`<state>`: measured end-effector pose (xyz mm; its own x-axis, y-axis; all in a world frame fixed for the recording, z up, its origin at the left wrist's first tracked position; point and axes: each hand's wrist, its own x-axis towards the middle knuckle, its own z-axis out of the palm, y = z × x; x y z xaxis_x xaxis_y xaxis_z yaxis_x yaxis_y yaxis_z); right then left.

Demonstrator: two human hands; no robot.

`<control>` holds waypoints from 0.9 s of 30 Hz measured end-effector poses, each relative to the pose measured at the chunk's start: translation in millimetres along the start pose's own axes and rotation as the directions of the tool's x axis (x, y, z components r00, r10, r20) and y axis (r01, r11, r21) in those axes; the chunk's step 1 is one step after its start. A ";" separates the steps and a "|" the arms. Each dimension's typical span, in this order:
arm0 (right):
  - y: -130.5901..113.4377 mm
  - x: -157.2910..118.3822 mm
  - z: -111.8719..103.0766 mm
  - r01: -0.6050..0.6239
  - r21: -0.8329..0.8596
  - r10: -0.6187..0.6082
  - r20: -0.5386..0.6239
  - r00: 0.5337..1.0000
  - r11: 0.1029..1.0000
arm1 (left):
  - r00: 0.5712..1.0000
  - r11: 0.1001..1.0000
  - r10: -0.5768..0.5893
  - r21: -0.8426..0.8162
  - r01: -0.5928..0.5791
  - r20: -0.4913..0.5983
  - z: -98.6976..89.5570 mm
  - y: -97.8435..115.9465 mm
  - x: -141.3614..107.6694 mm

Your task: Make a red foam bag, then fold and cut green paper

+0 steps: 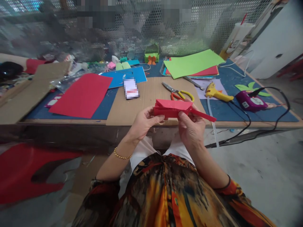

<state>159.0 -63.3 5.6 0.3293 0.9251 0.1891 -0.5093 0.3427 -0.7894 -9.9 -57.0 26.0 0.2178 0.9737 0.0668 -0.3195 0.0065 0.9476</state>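
Both hands hold a folded red paper piece (171, 107) just above the table's front edge. My left hand (145, 121) grips its left end, thumb along the lower side. My right hand (192, 126) pinches the right part, its thumb pressed on the front face. A narrow red strip (204, 116) sticks out to the right past my right hand. Behind the paper piece, scissors (177, 90) with orange and yellow handles lie on a cardboard sheet (151, 91). The fingers behind the paper are partly hidden.
A yellow glue gun (217, 92) with its white glue stick (213, 121) past the table edge lies right, near a purple device (251, 101) and black cable. Left are a red sheet (81, 94) and phone (131, 89). Green paper (195, 63) and a small green basket (151, 55) stand behind.
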 end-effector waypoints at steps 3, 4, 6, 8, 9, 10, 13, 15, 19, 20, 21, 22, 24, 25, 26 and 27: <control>-2.0 0.7 -1.2 -0.025 0.005 0.025 -0.009 1.000 1.000 | 1.000 1.000 0.001 0.017 -0.001 0.021 1.3 2.6 -2.7; -2.4 0.9 -1.5 -0.032 0.008 0.032 -0.012 0.999 0.999 | 0.999 1.000 0.002 0.017 -0.002 0.035 2.2 3.8 -3.8; -3.1 1.5 -1.8 -0.041 0.019 0.042 -0.013 0.999 0.999 | 0.998 1.000 0.013 0.009 -0.014 0.063 4.0 5.9 -5.8; -3.7 1.9 -1.5 -0.041 0.031 0.041 -0.014 0.999 0.999 | 0.996 0.999 0.038 0.008 -0.039 0.082 4.6 6.9 -7.1; -4.1 2.0 -1.2 -0.038 0.034 0.039 -0.017 0.999 0.999 | 0.995 0.999 0.050 0.013 -0.051 0.086 4.4 6.8 -7.4; -4.7 2.1 -0.9 -0.035 0.033 0.035 -0.020 0.999 0.999 | 0.994 0.998 0.059 0.019 -0.060 0.088 3.7 6.3 -7.6; -6.7 1.7 0.0 -0.027 0.019 0.027 -0.024 0.999 0.999 | 0.995 0.997 0.069 0.037 -0.072 0.077 1.0 4.1 -7.6; -7.9 1.1 0.4 -0.023 0.019 0.024 -0.023 0.999 1.000 | 0.995 0.997 0.072 0.027 -0.074 0.067 -0.1 3.2 -7.5; -8.0 0.0 -0.6 -0.033 0.009 0.033 -0.011 0.999 0.999 | 0.996 0.998 0.067 -0.021 -0.066 0.053 2.0 4.9 -7.6; -7.7 -0.2 -1.3 -0.034 0.000 0.034 -0.002 0.999 0.999 | 0.997 0.998 0.067 -0.026 -0.065 0.045 3.1 5.8 -7.6; -7.3 -0.4 -2.1 -0.033 -0.011 0.033 0.008 0.999 0.999 | 0.997 0.997 0.068 -0.027 -0.067 0.036 4.1 6.7 -7.7; -7.1 -0.7 -2.9 -0.029 -0.023 0.030 0.020 0.999 0.999 | 0.997 0.997 0.070 -0.025 -0.069 0.026 4.9 7.6 -7.7; -7.7 -1.6 -4.5 -0.021 -0.049 0.023 0.041 0.999 0.999 | 0.997 0.997 0.075 -0.012 -0.075 0.009 5.7 8.9 -7.7; -8.8 -2.2 -5.3 -0.020 -0.061 0.023 0.048 0.999 0.998 | 0.997 0.997 0.078 -0.004 -0.078 0.004 5.6 9.3 -7.5; -10.5 -3.1 -6.0 -0.022 -0.072 0.026 0.058 0.998 0.997 | 0.997 0.997 0.081 0.004 -0.081 0.000 5.1 9.4 -7.3; -12.8 -4.0 -6.6 -0.028 -0.079 0.034 0.073 0.997 0.996 | 0.996 0.996 0.084 0.010 -0.084 -0.003 4.3 9.4 -7.0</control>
<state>169.4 -72.5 11.0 0.2529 0.9457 0.2044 -0.4538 0.3025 -0.8382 -10.4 -64.8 35.7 0.1873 0.9716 0.1449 -0.3276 -0.0773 0.9417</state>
